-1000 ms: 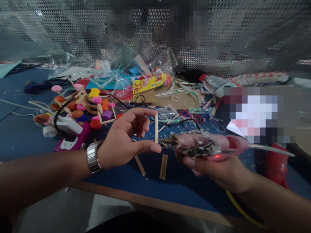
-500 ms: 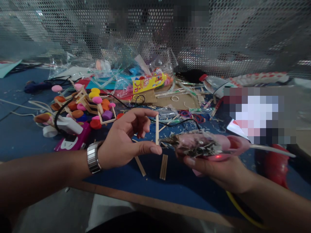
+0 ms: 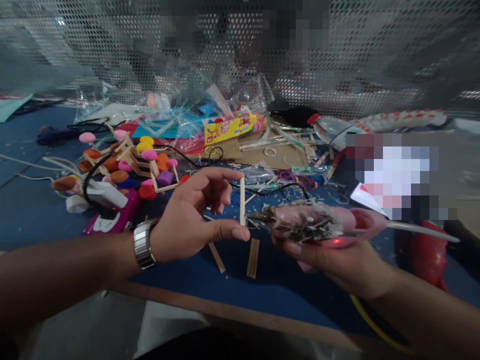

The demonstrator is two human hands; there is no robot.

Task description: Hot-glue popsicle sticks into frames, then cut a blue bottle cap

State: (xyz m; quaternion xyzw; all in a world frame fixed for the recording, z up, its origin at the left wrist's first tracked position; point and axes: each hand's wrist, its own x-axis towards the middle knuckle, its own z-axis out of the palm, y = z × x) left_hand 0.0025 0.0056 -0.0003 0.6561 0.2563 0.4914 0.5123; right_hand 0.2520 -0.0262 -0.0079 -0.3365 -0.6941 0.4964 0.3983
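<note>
Hands meet over a blue worktop (image 3: 45,205). The left hand (image 3: 195,220) pinches an upright wooden stick (image 3: 242,200) between thumb and forefinger fingers; the right hand (image 3: 337,260), fingers clamped around a glue-crusted pink glue gun (image 3: 315,222), sets its nozzle against the stick's lower end. Holding the stick steady there, fingertips clear of the nozzle, seems wise.

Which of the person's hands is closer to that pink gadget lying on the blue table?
Left. The left hand hovers just right of the pink gadget; the right hand, holding the glue gun, is much farther right.
</note>
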